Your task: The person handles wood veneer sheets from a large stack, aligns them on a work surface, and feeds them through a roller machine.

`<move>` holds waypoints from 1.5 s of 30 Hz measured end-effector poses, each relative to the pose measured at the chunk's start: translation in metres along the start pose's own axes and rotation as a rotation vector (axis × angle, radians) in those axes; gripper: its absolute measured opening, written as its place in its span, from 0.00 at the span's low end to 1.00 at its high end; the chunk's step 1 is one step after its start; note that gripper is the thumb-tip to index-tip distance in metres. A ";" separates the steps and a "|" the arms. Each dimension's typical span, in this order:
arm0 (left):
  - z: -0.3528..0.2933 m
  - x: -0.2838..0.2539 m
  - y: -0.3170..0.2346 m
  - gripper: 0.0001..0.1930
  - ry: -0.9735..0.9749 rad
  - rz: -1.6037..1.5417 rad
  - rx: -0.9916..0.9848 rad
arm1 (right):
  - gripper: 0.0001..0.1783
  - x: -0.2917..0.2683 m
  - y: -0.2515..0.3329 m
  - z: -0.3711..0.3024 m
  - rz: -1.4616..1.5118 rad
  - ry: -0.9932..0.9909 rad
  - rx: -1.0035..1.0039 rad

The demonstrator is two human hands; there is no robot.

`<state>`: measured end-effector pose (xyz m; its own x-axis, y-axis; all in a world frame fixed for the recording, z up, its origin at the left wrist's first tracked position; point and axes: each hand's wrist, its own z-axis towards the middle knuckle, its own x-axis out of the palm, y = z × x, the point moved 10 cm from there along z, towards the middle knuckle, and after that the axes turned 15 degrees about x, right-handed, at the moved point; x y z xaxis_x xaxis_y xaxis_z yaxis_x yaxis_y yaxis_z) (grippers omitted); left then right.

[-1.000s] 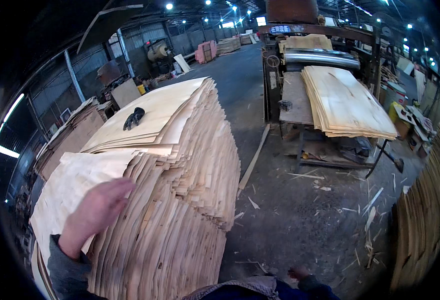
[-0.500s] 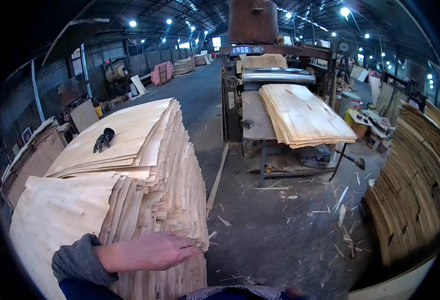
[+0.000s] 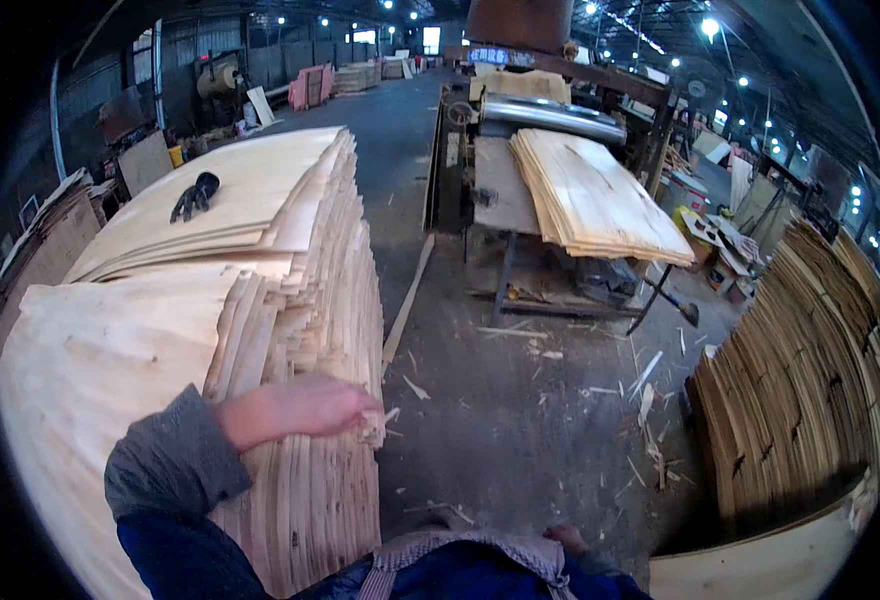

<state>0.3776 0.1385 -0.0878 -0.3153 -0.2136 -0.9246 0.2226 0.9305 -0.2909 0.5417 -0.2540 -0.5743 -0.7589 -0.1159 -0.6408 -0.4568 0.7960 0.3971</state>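
Note:
My left hand (image 3: pixel 305 405) reaches over the uneven edge of a tall stack of pale wood veneer sheets (image 3: pixel 110 340), back of the hand up. Its fingers are blurred and bend downward at the stack's side, so their grip does not show. I cannot tell whether it touches the sheets. At the lower edge, low beside my body, only a small part of my right hand (image 3: pixel 567 540) shows; its fingers are hidden. A black glove (image 3: pixel 196 197) lies on the far sheets (image 3: pixel 250 180) of the stack.
Ahead stands a roller machine (image 3: pixel 550 118) with a pile of veneer (image 3: pixel 600 195) on its table. More veneer (image 3: pixel 800 370) is stacked at the right, with a pale board (image 3: pixel 760 565) near the bottom. Wood scraps (image 3: pixel 650 400) litter the floor. A narrow strip (image 3: pixel 410 300) lies along the aisle.
The view has tilted down, so the stacks and machine sit higher. My left hand stays by the stack's edge, its fingers now bent further downward. More of my right hand has come into view.

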 end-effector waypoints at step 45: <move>-0.004 0.024 0.006 0.20 0.212 -0.080 -0.086 | 0.22 0.052 -0.080 0.004 0.719 0.112 0.360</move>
<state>0.3682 0.1398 -0.1104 -0.5177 -0.2286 -0.8245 0.1123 0.9372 -0.3303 0.5409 -0.3210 -0.6419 -0.8605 0.4532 -0.2327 0.3230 0.8385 0.4388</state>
